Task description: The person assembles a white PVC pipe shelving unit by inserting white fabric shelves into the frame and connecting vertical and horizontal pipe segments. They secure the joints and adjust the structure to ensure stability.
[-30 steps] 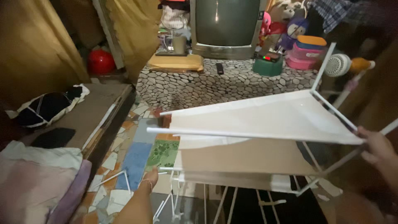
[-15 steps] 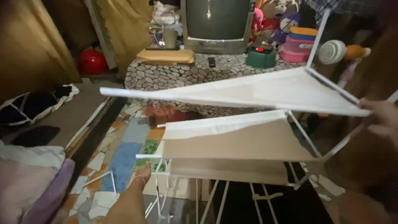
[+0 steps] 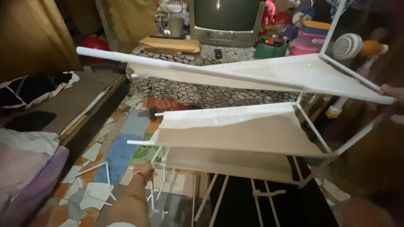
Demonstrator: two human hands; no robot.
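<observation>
tiled floor below; white fabric shelf rack (image 3: pixel 252 130) between right hand (image 3: pixel 393 103) grip, clenched on frame, and unclear left hand (image 3: pixel 145 170) grip

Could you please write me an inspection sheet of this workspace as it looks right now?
Surface: mosaic tile floor, loose white tubes lying on it.
Job's things: white fabric shelf rack, tilted, three tiers on a tube frame.
Clutter: bedding, television, plastic containers.
Grippers: left hand low at the rack's bottom corner; right hand at the top tier's end, grip unclear.
Cables: nothing seen.
Surroundings: yellow curtains, pebble-pattern platform.
</observation>
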